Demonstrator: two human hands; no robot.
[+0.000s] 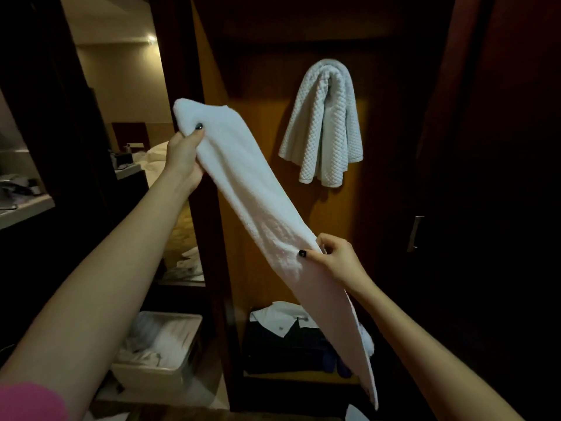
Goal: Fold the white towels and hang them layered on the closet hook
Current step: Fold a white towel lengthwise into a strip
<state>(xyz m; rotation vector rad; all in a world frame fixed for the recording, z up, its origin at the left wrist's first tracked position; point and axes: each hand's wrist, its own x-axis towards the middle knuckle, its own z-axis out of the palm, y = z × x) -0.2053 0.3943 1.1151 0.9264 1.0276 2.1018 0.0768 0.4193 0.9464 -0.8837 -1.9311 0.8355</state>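
Currently, the plain towel [258, 192], white and folded into a long narrow strip, is held in the air in front of the open closet, stretched on a slant from upper left to lower right.

Left grip [185, 156]: raised, closed on the upper end of the strip, thumb pressed on the front face, the other fingers hidden behind the cloth.

Right grip [337, 256]: lower and nearer the camera, pinching the strip's right edge, thumb on the front face, fingers curled behind. Past this grip the rest of the strip hangs down free.

Waffle towel [324, 123]: white, already draped over the hook high on the closet's back panel [267, 86]. Its folds hang down both sides; the hook itself is covered. It is well apart from the held strip.

Closet floor: folded clothes [282, 335], dark with a white collared piece on top, partly hidden by the strip's lower end.

Left of the closet, low down: a pale bin [151, 370] holding white linens.

Far left background: a bed [158, 159] with white bedding.

A pink sleeve [30, 402] shows at the bottom left corner.
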